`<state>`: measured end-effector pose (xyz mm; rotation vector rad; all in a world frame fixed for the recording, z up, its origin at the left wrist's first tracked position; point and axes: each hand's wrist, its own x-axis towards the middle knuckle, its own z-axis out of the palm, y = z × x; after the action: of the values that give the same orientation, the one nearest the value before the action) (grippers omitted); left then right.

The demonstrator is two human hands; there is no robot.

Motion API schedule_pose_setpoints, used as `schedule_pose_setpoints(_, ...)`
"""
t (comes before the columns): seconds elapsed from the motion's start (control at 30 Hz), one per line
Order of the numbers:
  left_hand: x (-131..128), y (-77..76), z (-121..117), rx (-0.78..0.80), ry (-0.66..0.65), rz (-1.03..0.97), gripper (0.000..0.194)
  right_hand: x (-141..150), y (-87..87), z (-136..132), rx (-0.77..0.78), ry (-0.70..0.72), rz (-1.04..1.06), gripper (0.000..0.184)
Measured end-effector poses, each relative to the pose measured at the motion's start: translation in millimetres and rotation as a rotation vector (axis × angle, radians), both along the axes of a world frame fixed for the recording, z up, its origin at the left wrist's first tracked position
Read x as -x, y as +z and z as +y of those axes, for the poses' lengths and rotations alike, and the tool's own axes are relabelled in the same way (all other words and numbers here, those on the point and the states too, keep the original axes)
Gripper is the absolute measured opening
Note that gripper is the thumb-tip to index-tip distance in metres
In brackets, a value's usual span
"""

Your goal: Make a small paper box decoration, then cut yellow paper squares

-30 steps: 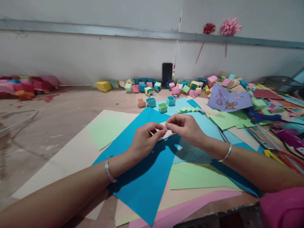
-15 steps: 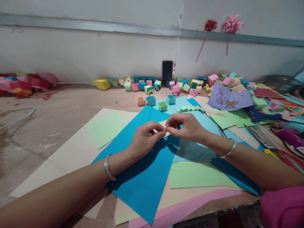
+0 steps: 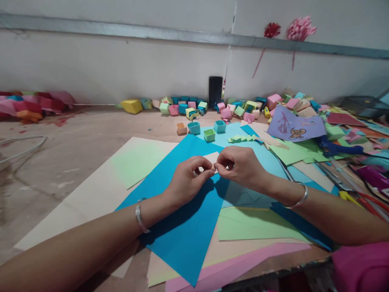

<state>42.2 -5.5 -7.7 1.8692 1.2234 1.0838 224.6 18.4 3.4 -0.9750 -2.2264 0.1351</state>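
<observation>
My left hand [image 3: 191, 178] and my right hand [image 3: 241, 166] meet fingertip to fingertip, each closed in a pinch. A small pale paper piece [image 3: 214, 166] is held between them, mostly hidden by the fingers. Right behind the fingers lies a whitish paper [image 3: 212, 157], partly covered by my hands. Both hands are above a large blue sheet [image 3: 182, 227]. Just beyond them stand small open paper boxes: a green box [image 3: 209, 135], a peach box [image 3: 181, 128] and two light blue ones [image 3: 220, 126]. A folded green paper strip [image 3: 242, 138] lies beside these.
Scissors [image 3: 285, 168] lie near my right forearm, with more scissors [image 3: 334, 176] farther right. A blue glue gun [image 3: 337, 147] is beside a purple drawn-on paper [image 3: 296, 125]. Against the wall, a phone [image 3: 215, 92] stands among several paper cubes. Green sheets [image 3: 258, 225] lie in front.
The pale paper piece between my fingertips has turned and shows less. My hands have shifted slightly right, and more of the whitish paper behind them shows.
</observation>
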Motion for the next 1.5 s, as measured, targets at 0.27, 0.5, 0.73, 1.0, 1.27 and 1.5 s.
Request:
schedule_pose_setpoints(0.27, -2.8, -2.4, -1.2, 0.082, 0.058, -0.087, 0.004, 5.9, -13.9, -8.5, -0.542, -0.104, -0.215, 0.031)
schedule_pose_setpoints(0.5, -1.9, -1.9, -1.1, 0.09, 0.116, -0.091, 0.006, 6.1, -18.1, -17.3, -0.467, -0.056, -0.297, 0.032)
schedule_pose_setpoints(0.73, -0.8, -2.7, 0.2, 0.085, 0.144, -0.083, 0.007, 4.8, -18.6, -14.5, -0.287, 0.017, -0.225, 0.03)
schedule_pose_setpoints(1.0, 0.5, -5.9, 0.1, 0.029, 0.128, -0.003, 0.009, 2.5, -19.6, -6.6, -0.13, 0.064, -0.187, 0.028)
schedule_pose_setpoints(1.27, -1.1, -4.5, -1.1, 0.022, 0.063, 0.038, 0.008, 2.9, -18.6, -4.8, -0.085, -0.012, -0.122, 0.02)
schedule_pose_setpoints(1.5, -1.2, -2.8, -0.9, 0.114, 0.036, 0.004, 0.007, -1.2, 0.7, -1.5, 0.247, 0.055, -0.01, 0.013)
